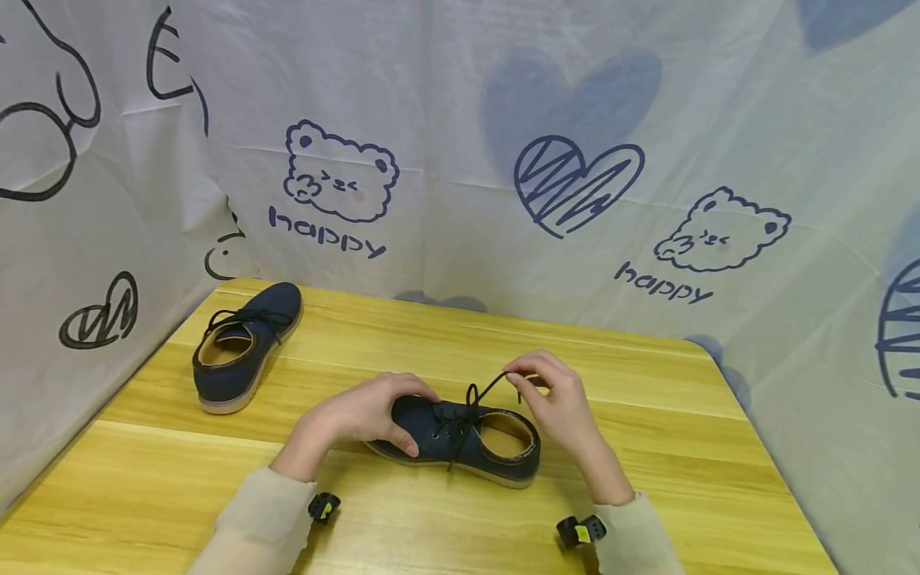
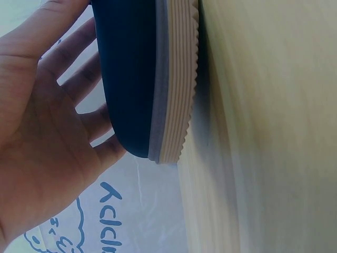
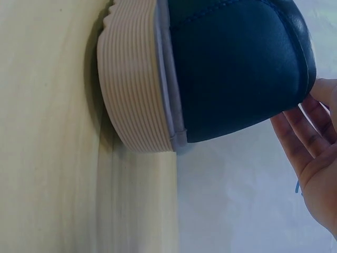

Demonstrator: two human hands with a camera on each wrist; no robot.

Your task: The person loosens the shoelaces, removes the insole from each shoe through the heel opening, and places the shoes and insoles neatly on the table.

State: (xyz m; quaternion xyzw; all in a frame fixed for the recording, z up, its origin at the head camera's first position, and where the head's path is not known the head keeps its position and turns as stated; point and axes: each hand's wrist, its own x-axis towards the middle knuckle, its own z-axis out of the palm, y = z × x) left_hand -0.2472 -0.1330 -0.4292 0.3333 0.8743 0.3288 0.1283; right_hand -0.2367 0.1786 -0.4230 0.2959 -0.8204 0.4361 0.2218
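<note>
A dark navy lace-up shoe (image 1: 460,447) lies on the table with its toe to the left and its heel to the right. My left hand (image 1: 374,411) grips its toe, thumb on the near side and fingers on the far side; the left wrist view shows that hand (image 2: 52,121) against the toe (image 2: 129,79). Between thumb and fingertips, my right hand (image 1: 557,399) pinches one black shoelace (image 1: 492,386), drawn taut up and right from the knot. A small loop (image 1: 471,394) stands at the knot. In the right wrist view the heel (image 3: 237,74) hides the fingertips.
A matching shoe (image 1: 247,347) with tied laces stands at the table's left rear. The wooden table (image 1: 632,447) runs back to a white cloth (image 1: 460,263) printed with bears and hearts. Each wrist wears a small black camera (image 1: 325,507).
</note>
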